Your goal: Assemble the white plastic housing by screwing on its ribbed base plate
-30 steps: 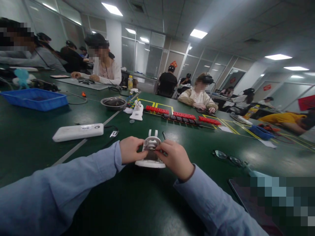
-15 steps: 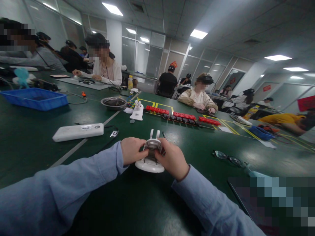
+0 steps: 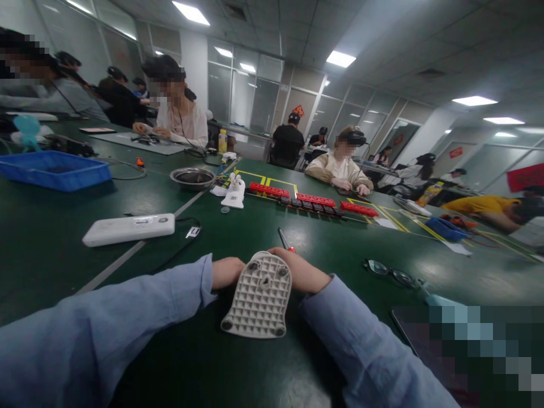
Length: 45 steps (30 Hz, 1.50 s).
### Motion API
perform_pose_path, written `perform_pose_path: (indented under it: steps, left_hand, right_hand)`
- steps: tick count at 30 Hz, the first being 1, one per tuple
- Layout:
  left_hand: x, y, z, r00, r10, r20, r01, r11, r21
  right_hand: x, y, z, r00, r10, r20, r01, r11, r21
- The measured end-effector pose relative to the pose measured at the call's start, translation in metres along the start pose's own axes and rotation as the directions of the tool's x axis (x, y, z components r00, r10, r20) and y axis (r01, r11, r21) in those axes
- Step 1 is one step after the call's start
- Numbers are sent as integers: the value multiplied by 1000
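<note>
A white plastic base (image 3: 260, 297) is tilted up so that its gridded underside, with a dark round foot near each corner, faces me. My left hand (image 3: 228, 272) grips its left side and my right hand (image 3: 302, 272) its upper right. Most of the fingers are hidden behind the base, but both hands are closed on it. Just beyond my right hand lies a screwdriver (image 3: 286, 240) with a red end, partly covered by that hand. Farther off, a white rabbit-eared plastic part (image 3: 233, 194) stands beside a small clear disc (image 3: 225, 209).
A white power bank-like box (image 3: 130, 229) with a cable lies left. Behind it are a blue tray (image 3: 55, 173) and a metal bowl (image 3: 193, 178). Red strips (image 3: 315, 200) cross the table. Glasses (image 3: 391, 273) lie right. Several people sit around.
The white base has been tipped over, turning its gridded underside toward me. Its two upright prongs no longer show. The screwdriver is more exposed than before.
</note>
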<state>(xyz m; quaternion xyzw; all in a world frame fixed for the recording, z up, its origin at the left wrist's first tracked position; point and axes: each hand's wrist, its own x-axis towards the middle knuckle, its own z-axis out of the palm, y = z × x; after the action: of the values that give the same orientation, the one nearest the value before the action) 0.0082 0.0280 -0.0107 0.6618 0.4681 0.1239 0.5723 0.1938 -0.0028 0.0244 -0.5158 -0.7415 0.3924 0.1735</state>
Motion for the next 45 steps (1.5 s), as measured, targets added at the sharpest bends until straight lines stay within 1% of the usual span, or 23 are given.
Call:
perform_pose_path:
  steps: [2,3,4,5,6,7,8,9,11,14,17,19,21,22,24,26,28,30,33,36,39,43,45]
  left_hand:
    - [0,1,-14,974,-198,113,207,976,-65]
    - [0,1,-22,953,-247,176,278,944,-181]
    - [2,1,-30,948,-231,219,297,890,-347]
    - [4,-1,-36,958,-175,228,272,808,-523]
    - [6,-3,-41,973,-113,201,220,713,-665]
    - [9,-6,-42,989,-55,139,142,635,-759]
    - [13,-9,-42,997,-16,71,67,581,-811]
    - [16,-12,-40,1000,1,11,9,553,-833]
    - [21,-16,-33,997,3,-77,-67,517,-853]
    - [24,-18,-26,986,-32,-163,-128,476,-870]
    - [22,-15,-26,979,-71,-192,-136,476,-869]
    - [20,-14,-27,981,-72,-182,-124,495,-860]
    - [18,-14,-28,984,-64,-167,-111,513,-851]
    - [18,-14,-28,985,-60,-160,-106,519,-848]
    - [18,-14,-27,987,-53,-154,-105,518,-849]
    - [18,-15,-25,985,-47,-165,-118,511,-852]
    - [18,-14,-22,981,-39,-192,-147,502,-852]
    - [17,-14,-20,973,-23,-229,-188,494,-849]
    - [12,-15,-17,962,1,-274,-240,486,-840]
    - [6,-19,-14,955,6,-297,-262,488,-832]
    - [0,-24,-12,957,2,-289,-250,507,-825]
    - [-10,-29,-9,966,1,-258,-217,539,-814]
    - [-14,-30,-7,955,3,-296,-252,531,-809]
  right_hand:
    - [-5,-2,-14,999,43,6,-43,997,-66]
    - [-6,-3,-20,998,44,-52,-49,992,-115]
    - [-7,-2,-26,988,26,-150,-53,982,-179]
    - [-6,1,-31,963,-5,-270,-66,965,-253]
    - [-5,6,-34,922,-30,-386,-103,942,-319]
    - [-2,12,-35,877,-35,-479,-161,918,-362]
    - [2,19,-35,844,-12,-537,-227,898,-377]
    - [5,27,-33,824,32,-566,-287,884,-368]
    - [12,42,-29,814,124,-567,-359,875,-324]
    - [16,57,-24,834,184,-521,-355,901,-250]
    - [16,60,-25,863,183,-471,-271,955,-125]
    - [18,58,-25,880,169,-443,-184,983,8]
    - [20,56,-25,876,159,-455,-87,981,175]
    - [22,56,-24,861,159,-484,-33,965,259]
    - [24,59,-21,788,181,-588,90,912,400]
    - [27,65,-18,683,232,-692,215,842,494]
    - [27,72,-15,594,303,-745,310,769,559]
    - [26,79,-15,539,375,-754,369,700,611]
    - [22,85,-16,491,451,-745,421,626,656]
    - [14,86,-13,489,474,-732,443,589,676]
    - [6,82,-6,515,483,-708,433,566,701]
    - [-3,76,4,587,500,-637,388,517,763]
    - [-7,73,7,629,497,-598,366,489,792]
